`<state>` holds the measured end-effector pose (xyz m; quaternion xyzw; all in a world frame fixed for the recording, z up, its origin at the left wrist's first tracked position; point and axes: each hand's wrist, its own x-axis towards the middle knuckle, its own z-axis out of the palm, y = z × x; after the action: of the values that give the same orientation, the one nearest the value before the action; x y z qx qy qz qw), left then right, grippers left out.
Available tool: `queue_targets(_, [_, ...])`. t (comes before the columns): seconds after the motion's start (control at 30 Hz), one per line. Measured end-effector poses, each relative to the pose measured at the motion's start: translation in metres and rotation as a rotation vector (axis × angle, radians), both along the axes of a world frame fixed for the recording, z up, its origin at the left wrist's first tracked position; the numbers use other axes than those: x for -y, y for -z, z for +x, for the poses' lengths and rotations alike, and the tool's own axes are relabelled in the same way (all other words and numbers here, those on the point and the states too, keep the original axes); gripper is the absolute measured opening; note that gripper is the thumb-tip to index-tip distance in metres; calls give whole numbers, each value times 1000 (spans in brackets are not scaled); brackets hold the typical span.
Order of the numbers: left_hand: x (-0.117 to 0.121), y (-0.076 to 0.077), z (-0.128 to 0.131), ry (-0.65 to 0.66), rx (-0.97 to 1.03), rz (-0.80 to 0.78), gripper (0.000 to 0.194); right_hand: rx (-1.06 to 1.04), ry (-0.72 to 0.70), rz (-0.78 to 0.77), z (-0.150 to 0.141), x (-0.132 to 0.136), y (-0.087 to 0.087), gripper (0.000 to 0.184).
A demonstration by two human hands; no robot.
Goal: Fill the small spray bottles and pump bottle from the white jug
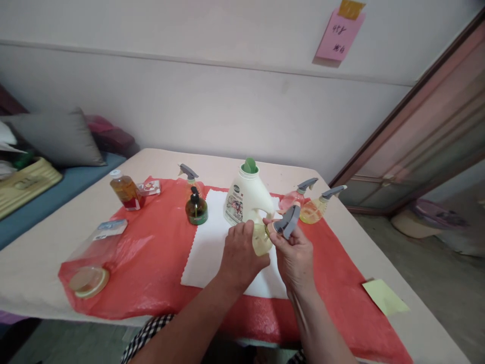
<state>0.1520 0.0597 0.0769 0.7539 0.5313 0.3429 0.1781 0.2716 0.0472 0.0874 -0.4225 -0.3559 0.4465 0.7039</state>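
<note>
Bare forearms [197, 323] reach up from the near edge, converging over the white cloth [206, 260]. Left hand [242, 255] closes around the body of a pale yellow bottle [262, 241], its fingers over the far side and its thumb on the near side, seemingly to brace the round shape against turning. Right hand [297, 255] grips at the neck, thumb and fingertips pinching below the grey spray head [288, 222]; whether that is screwed tight, I cannot tell. The bottle is tipped, neck to the right, which likely gives the right fingers a clear hold on the collar.

It is held above the cloth, just on the near side of the jug [252, 194], whose mouth shows a green spout [250, 165]. Standing upright, the jug probably keeps its contents in. Beneath the cloth, the red sheet [151, 268] perhaps guards the table [34, 263] from drips. Pink [290, 201] and yellow [311, 210] sprayers stand to the far right, the pump bottle [196, 210] to the left, leaving the hands room between.
</note>
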Motion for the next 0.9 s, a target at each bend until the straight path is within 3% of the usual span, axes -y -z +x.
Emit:
queue_targets(0.2, [5,6,8,-60,-17,159,62,-36,40,43,-7,1,-3,29])
queue_targets(0.3, [8,3,14,-54,33,123,65,3,49,27,-2,1,-4,28])
queue_targets(0.43, [14,-7,19,9,131,-15,68,58,-40,10,3,4,-2,26])
queue_targets(0.57, [17,-25,8,146,344,-296,82,112,6,54,7,6,-1,21])
queue_targets(0.67, [16,-31,-1,238,656,-534,98,81,92,61,13,3,-4,21])
queue_targets(0.8, [9,-20,1,147,1195,-808,65,-49,145,66,17,0,-11,28])
queue_targets(0.9, [7,-10,7,300,1275,-1262,70,-70,146,32,17,1,-13,31])
